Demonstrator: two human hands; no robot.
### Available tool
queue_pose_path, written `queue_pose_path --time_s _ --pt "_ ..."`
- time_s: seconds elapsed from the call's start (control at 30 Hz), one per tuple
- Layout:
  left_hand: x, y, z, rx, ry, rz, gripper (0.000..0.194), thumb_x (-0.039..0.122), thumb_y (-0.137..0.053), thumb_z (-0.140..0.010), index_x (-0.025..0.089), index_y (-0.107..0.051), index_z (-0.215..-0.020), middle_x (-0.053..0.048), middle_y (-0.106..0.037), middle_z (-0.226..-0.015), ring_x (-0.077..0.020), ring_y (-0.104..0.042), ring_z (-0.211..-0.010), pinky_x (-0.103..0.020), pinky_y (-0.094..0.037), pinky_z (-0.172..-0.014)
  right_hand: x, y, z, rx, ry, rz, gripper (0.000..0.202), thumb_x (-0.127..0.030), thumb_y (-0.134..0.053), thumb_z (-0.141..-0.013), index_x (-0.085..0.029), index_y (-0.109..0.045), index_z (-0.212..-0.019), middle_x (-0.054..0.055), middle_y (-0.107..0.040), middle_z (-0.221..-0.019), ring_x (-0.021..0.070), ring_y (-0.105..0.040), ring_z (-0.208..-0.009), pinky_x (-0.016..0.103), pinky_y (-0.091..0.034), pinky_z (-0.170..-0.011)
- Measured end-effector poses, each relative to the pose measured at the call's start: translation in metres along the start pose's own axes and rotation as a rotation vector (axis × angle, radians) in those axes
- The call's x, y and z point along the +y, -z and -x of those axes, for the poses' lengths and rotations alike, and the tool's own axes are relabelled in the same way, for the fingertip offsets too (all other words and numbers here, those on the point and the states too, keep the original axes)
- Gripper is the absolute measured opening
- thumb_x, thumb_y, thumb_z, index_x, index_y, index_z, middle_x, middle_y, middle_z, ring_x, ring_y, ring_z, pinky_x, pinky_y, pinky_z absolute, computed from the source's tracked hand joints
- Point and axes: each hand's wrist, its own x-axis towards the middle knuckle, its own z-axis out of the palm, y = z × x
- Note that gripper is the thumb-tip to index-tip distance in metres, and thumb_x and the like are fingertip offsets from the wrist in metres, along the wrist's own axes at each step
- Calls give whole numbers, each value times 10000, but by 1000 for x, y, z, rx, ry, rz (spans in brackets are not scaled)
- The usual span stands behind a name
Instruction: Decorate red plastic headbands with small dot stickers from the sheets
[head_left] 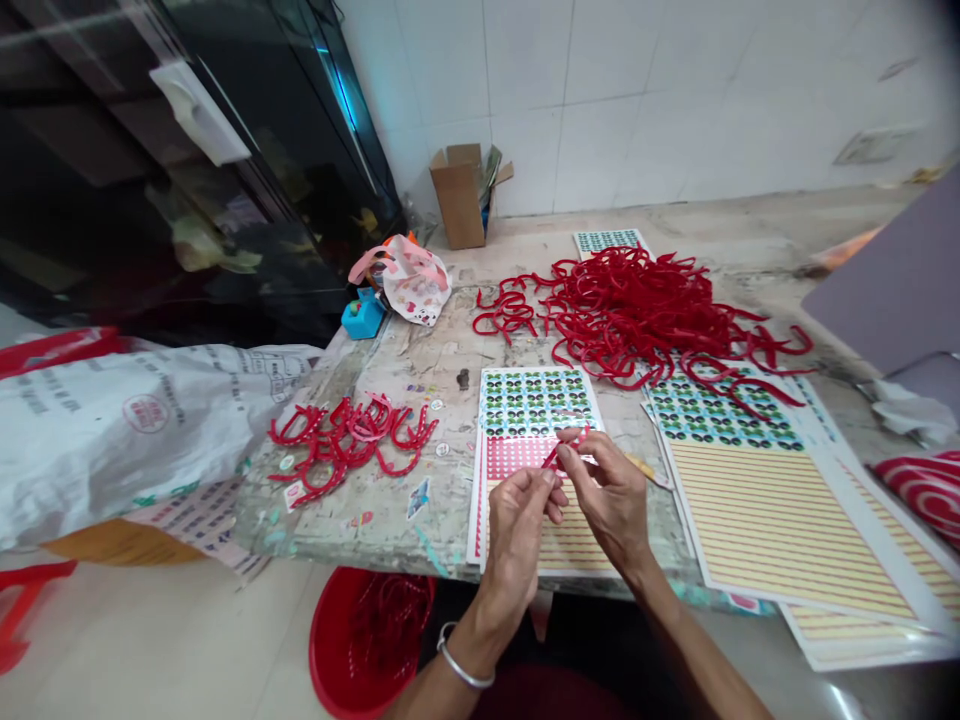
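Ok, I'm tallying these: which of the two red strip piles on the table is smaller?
The left-hand pile, thinly spread beside the white sack. The other pile, at the back right, is a far bigger, dense heap.

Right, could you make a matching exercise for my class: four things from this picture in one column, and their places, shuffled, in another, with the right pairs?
Things
1. Thin red strip
2. Large heap of red strips
3. Red bucket
4. Cardboard box

Places
A. Below the near edge of the table
B. Held by the left hand and right hand
C. At the back, near the tiled wall
D. Partly covering a printed sheet

Right pairs
1-B
2-D
3-A
4-C
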Motion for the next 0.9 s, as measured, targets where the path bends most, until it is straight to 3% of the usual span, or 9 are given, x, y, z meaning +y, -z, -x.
queue_pose_path --time_s 0.17,0.3,0.63,0.9 --pt "-1 0 -1 18 -27 -30 231 312 -604 -783 117 -600 -660 -20 -599 -615 -74 -477 -521 -207 -374 -544 7 -5 4 117 166 210 94 -156 -579 -802 -220 -647 -813 65 -674 -950 204 -629 -876 348 -531 -745" --pt "-4 0 -1 36 -24 -28 235 317 -607 -777 118 -595 -652 -14 -592 -598 -77 -473 -516 -208 -370 -539 13 -7 6 160 191 257 142 -175 -567 -813 -226 -672 -895 78 -676 -996 218 -632 -909 389 -513 -811" --pt "-3 1 1 57 -2 5 212 293 -605 -777 112 -610 -668 -2 -577 -591 -74 -471 -523 -206 -372 -554 5 -10 4 110 -36 66 119 -209 -555 -824 -192 -655 -761 48 -665 -823 163 -621 -734 255 -496 -551" --pt "-6 3 -1 76 -12 -55 239 333 -612 -769 112 -614 -678 -7 -583 -581 -74 -468 -497 -205 -358 -518 0 -5 5 150 108 186 114 -179 -577 -803 -211 -655 -727 46 -673 -797 186 -622 -748 322 -492 -682"
